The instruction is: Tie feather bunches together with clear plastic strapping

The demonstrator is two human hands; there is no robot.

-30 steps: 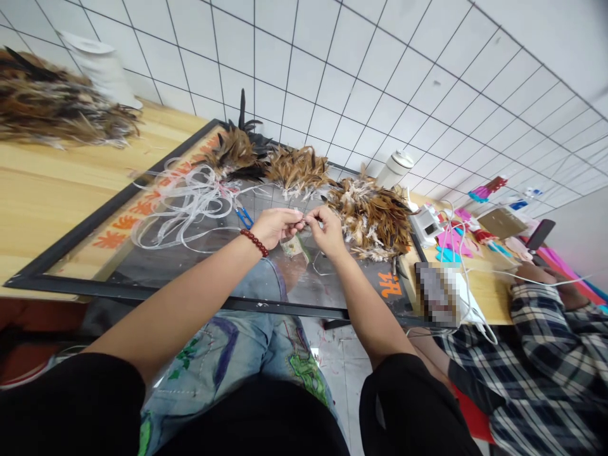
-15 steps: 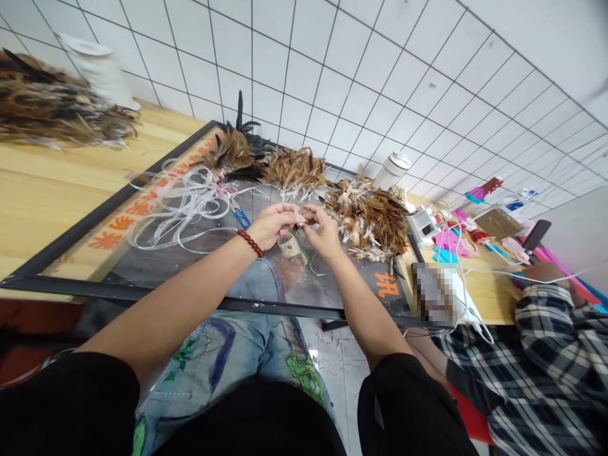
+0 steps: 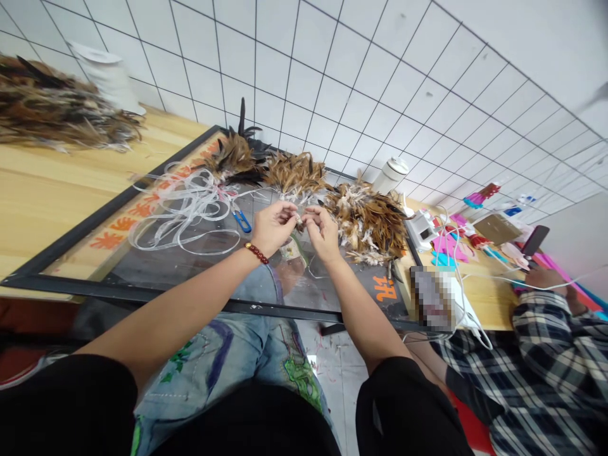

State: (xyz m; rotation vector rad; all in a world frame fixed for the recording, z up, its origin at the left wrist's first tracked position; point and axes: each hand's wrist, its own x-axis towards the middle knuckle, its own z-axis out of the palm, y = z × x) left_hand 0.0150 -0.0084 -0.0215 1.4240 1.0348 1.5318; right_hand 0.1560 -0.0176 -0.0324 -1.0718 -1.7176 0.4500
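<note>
Above the middle of a black-framed glass panel (image 3: 156, 282), my left hand (image 3: 274, 227) and my right hand (image 3: 323, 233) are close together, fingertips almost meeting. Each has its fingers pinched. A small whitish-brown piece (image 3: 299, 221) shows between them, too small to name. Just below the hands is a roll of tape with a printed core (image 3: 289, 251). Loose white ribbon (image 3: 183, 209) lies in tangled loops to the left, with blue thread snips (image 3: 242, 220) beside it. Brown feather bunches (image 3: 294, 176) lie behind my hands, and a larger feather pile (image 3: 375, 218) is to the right.
A long feather bundle (image 3: 57, 104) and a white spool (image 3: 107, 76) stand at the far left. Along the right are a white bottle (image 3: 390, 174), a charger with cables (image 3: 422, 229) and coloured pieces (image 3: 451, 246). A person in a plaid sleeve (image 3: 544, 323) sits there.
Both hands' fingertips have shifted slightly and drawn a little apart. The pale translucent strip that stood up between the fingers no longer shows. The view has tilted a little.
</note>
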